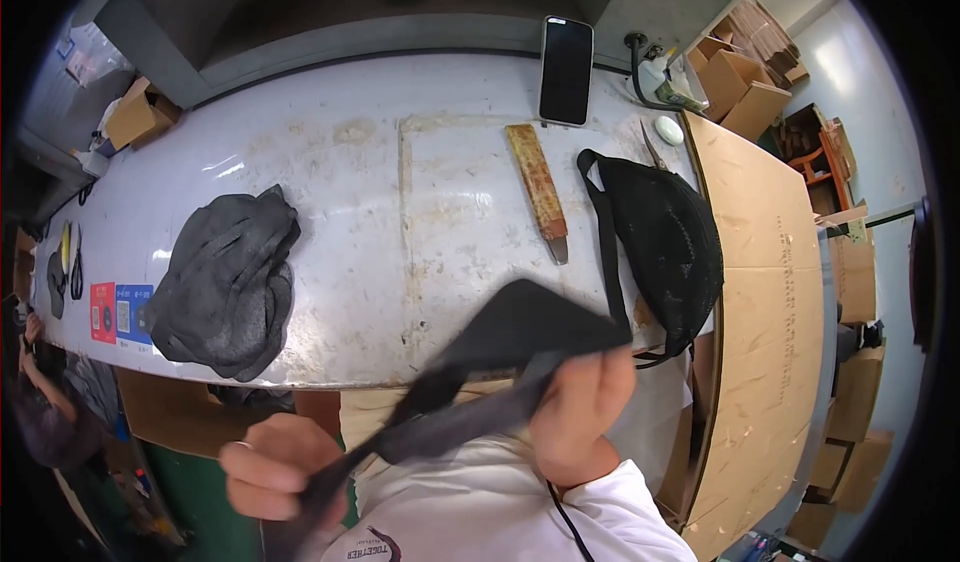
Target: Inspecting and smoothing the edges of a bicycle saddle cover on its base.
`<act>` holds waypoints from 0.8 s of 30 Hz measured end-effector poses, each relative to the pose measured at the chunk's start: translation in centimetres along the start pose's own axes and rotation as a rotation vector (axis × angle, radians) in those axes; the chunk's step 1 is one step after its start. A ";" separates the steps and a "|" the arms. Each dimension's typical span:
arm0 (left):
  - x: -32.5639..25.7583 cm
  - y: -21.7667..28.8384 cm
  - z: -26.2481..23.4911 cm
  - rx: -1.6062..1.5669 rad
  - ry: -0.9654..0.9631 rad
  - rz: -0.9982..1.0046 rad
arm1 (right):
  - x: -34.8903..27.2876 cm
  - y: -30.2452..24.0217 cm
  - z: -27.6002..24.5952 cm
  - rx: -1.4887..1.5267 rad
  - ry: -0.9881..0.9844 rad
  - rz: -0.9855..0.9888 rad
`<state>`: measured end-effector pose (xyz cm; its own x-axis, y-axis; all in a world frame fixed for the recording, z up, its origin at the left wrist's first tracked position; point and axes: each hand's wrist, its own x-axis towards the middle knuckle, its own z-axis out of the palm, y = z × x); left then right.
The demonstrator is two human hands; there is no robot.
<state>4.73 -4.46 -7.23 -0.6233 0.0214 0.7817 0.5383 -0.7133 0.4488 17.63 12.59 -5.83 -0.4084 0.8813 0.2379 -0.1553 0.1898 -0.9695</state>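
My left hand (275, 470), with a ring on one finger, is closed around one end of a black piece of fabric (525, 324). The other end is gripped by my right hand (585, 402). Stretched between them in front of my body, the fabric is partly smeared by motion and looks like a flat panel with a strap-like length. Beyond my right hand lies a black mesh pouch (665, 242) with a strap. A knife-like tool (538, 187) with a worn, stained handle and short metal blade lies mid-table. At the left sits a crumpled dark grey cloth heap (235, 277).
A phone (566, 70) rests at the back of the white table (350, 192). Tweezers (653, 147) and a white oval object (669, 130) lie near the right edge. A large cardboard sheet (765, 322) borders the right side. Another person (55, 402) is at far left.
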 end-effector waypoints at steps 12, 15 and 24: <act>2.8 1.5 2.9 0.021 0.124 -0.769 | 0.9 4.4 -0.6 0.360 -0.371 -0.622; 3.1 1.4 1.1 -0.235 0.038 -0.876 | -0.3 5.8 1.0 0.441 -0.060 -0.377; 2.7 0.0 -0.3 -0.388 -0.483 -0.883 | 1.0 6.4 -1.9 0.929 -1.300 0.599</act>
<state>2.84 -4.62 -5.27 -0.3675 0.8511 0.3749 -0.2617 -0.4815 0.8365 17.92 15.51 -11.94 -0.9372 -0.2663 0.2253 0.0404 -0.7243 -0.6883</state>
